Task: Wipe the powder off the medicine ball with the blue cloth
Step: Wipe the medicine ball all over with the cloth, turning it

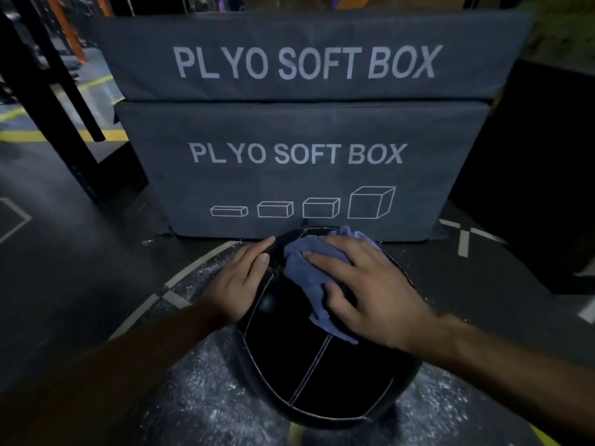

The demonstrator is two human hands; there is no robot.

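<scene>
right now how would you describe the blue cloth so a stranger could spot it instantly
Start at the two stacked grey plyo soft boxes; on the floor in front sits a black medicine ball with white seams. The blue cloth is the crumpled fabric on the ball's top, pressed under the right hand, the only soft blue thing there.

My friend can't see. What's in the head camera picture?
Right hand presses a blue cloth on a black ball; left hand rests flat on the ball. White powder dusts the floor; grey boxes stand behind.
</scene>
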